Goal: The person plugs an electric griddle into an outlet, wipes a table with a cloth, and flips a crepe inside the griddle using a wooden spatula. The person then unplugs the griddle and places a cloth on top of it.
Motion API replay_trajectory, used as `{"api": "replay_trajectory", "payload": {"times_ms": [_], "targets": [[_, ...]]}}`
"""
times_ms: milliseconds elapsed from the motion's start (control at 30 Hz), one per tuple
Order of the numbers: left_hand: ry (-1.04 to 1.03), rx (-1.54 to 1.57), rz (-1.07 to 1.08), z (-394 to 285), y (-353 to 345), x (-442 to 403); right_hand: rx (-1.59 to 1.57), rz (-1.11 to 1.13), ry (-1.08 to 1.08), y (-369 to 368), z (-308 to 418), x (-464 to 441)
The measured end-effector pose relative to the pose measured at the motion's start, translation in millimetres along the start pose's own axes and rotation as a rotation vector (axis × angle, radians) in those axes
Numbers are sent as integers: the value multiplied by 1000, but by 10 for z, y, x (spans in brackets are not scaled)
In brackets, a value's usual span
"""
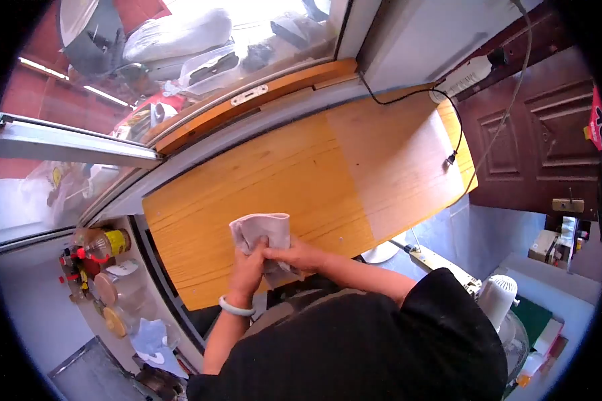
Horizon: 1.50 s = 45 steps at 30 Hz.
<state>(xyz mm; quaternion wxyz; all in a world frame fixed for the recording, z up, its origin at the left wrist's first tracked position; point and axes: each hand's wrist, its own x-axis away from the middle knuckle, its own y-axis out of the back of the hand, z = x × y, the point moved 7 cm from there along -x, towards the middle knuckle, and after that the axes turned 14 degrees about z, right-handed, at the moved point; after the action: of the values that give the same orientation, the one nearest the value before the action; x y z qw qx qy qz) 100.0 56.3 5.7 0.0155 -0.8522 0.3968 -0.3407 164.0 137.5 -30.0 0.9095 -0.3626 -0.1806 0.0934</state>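
Observation:
A pale pinkish folded cloth [267,227] is held up in front of my body, over the near edge of the wooden table [261,180]. My left hand [249,267] grips it from the left side, thumb on top, with a white bangle at the wrist. From the right, my right hand [294,256] closes on the same cloth, its fingers meeting the left thumb. The lower part of the cloth hangs beneath both hands and is partly hidden by them.
A black cable with a plug [451,159] lies across the table's right end, near a white power strip [471,77]. Jars and bottles [107,244] stand on the left. A white fan [498,297] is at lower right. A window frame [261,93] borders the far side.

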Motion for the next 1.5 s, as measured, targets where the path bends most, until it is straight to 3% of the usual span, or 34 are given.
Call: {"api": "replay_trajectory", "payload": {"times_ms": [100,167,200,300,333,367,467,533,667,800,933,1033,1133,1233,1333,1400,1433,1500], "targets": [[-118,-352,-139,-107,106,-33,124,-384,-102,621,-205,201],[-204,-673,-257,35,390,-7,953,-757,-2,1365,97,691],[-201,-827,-302,18,455,100,814,-1024,-32,1694,300,1010],[-158,-1187,-379,-9,551,388,1164,-1497,388,1739,1515,2244],[-120,-1232,-376,46,596,462,1550,-1553,254,1642,1757,2393],[-80,-1275,-374,86,613,480,1575,-1648,45,1784,1801,2540],[-248,-1446,-30,206,89,367,1542,-1588,-366,2370,1692,2545],[-371,-1345,419,391,-510,81,1477,-1485,-383,2606,1513,2372],[-693,-1452,677,437,-1628,-321,1321,-1474,-415,2541,1521,2258],[-722,-1465,731,537,-2212,-625,1307,-1469,-476,2603,1494,2236],[-602,-1735,735,741,-2348,-828,1369,-1412,-355,2595,1410,2156],[-551,-1755,690,771,-2395,-853,1348,-1277,-255,2358,1225,1721],[-738,-1557,614,752,-2390,-817,1489,-1050,-147,1942,1055,1168],[-194,-984,871,908,-2359,-985,1506,-918,-169,1741,839,824],[-547,-1165,627,1019,-2362,-1015,1484,-641,-127,1491,741,637],[-673,-1391,471,1067,-2351,-952,1399,-489,-143,1188,799,615],[-733,-1502,386,1053,-2354,-922,1319,-565,-59,1173,887,675],[-327,-1405,814,1336,-2366,-1072,1151,-701,108,1229,1068,853]]}}
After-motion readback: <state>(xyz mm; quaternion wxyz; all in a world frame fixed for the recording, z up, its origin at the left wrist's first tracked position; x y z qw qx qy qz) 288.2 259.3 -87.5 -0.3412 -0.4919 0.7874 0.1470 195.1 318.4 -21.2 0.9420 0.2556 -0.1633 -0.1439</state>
